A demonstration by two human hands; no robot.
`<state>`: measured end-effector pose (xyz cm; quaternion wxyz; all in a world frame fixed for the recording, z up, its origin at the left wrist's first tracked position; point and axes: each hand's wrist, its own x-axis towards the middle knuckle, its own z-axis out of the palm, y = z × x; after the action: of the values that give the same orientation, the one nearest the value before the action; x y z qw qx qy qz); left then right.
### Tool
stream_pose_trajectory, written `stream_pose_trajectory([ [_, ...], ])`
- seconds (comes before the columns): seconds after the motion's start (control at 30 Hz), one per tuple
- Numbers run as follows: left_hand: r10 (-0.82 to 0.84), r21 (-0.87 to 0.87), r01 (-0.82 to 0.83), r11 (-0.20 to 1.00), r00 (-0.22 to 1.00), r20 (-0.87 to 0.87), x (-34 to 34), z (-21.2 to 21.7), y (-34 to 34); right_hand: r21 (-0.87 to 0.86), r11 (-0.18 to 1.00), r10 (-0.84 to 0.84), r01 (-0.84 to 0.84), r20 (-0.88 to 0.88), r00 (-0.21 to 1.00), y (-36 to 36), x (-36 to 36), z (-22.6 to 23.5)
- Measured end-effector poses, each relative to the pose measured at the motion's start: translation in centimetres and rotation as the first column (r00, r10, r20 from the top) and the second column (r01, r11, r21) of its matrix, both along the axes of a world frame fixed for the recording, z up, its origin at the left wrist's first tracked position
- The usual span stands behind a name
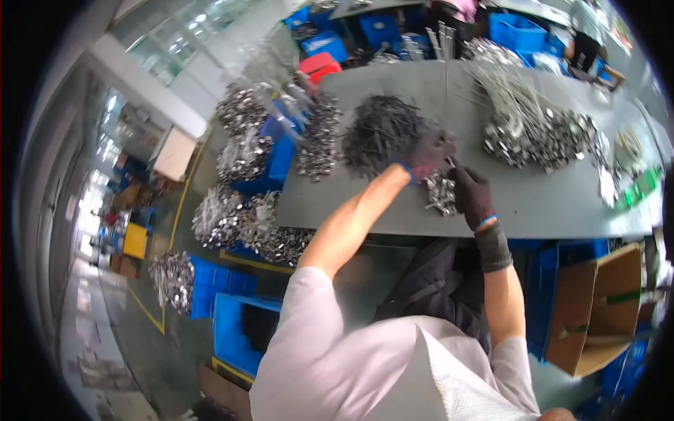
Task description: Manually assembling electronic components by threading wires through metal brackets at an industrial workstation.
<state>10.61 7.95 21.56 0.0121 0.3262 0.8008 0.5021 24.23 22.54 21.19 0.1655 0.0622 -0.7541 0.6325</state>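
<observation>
A grey worktable stretches across the workshop on my feed, bearing a heap of dark thin strips. At the heap's lower right edge I have the gloved left hand; farther right of the heap, the gloved right hand. Both sets of fingers look curled, but I cannot tell what they grasp. Small silver metal pieces lie below right of the heap; silver strap bundles lie well right of it.

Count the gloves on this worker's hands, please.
2: the left glove, by the pile of dark strips, and the right glove, beside the small pile of metal pieces. Neither is fully hidden.
</observation>
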Motion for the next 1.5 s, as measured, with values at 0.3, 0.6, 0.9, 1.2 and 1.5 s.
stream_pose_trajectory([
  [0.3, -0.095, -0.408, -0.127, 0.904, 0.871, -0.482, 2.3, 3.0, -2.2, 0.23, 0.973, 0.015, 0.028, -0.185, 0.983, 5.0, -1.6, -2.0],
  [0.6, -0.409, 0.678, -0.286, 0.677, 0.619, 0.67, -1.0, 0.3, 1.4, 0.455, 0.875, 0.108, -0.164, 0.145, 0.983, 8.3, -3.9, 0.0],
  [0.9, -0.388, 0.334, 0.237, 0.912, 0.761, 0.52, -5.9, -1.4, 3.8, 0.582, 0.631, -0.202, 0.513, -0.514, 0.833, 9.1, -10.8, 5.7],
  [1.2, -0.273, 0.385, -0.024, 0.923, 0.664, 0.696, -2.3, 2.6, 5.9, -0.066, 0.995, 0.09, -0.078, 0.217, 0.972, 7.5, -6.4, 0.4],
  [1.5, -0.294, 0.24, 0.172, 0.955, 0.608, 0.737, -4.0, 4.7, 3.3, -0.103, 0.995, 0.019, -0.007, 0.115, 0.993, 5.3, -4.3, 4.3],
])
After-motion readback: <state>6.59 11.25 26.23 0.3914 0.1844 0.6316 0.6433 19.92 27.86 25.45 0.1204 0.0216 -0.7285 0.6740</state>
